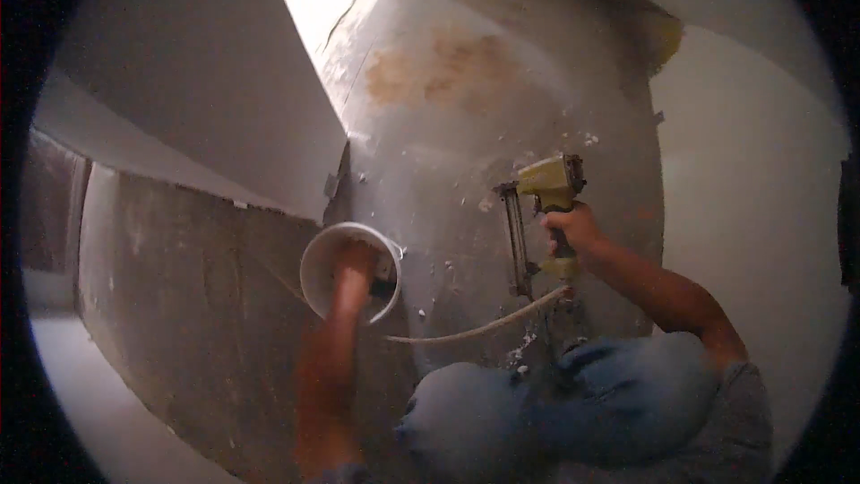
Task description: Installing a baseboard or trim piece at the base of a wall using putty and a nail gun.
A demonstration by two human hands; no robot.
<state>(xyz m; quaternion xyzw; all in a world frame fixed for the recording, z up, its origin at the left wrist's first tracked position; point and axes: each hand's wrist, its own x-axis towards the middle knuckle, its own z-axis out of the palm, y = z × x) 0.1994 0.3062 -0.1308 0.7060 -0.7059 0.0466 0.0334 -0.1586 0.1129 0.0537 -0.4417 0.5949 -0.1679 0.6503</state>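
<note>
My right hand [575,226] is closed round the black grip of a yellow pneumatic nail gun [548,179]. The gun's long dark magazine extends along its left side. A pale air hose [466,333] runs from the base of the gun leftward along the floor. On the left, my left hand [357,256] reaches down inside a white bucket [313,255]. Its fingers are blurred and mostly hidden in there, so what they touch does not show. Something dark lies within the bucket beside my wrist.
White bits of debris [524,354] are scattered over the grey concrete floor [448,161], which has a brown stain [448,67] farther ahead. A large pale panel [197,63] stands at the far left. To the right rises a white wall [743,170]. My knees [466,412] are bent close by.
</note>
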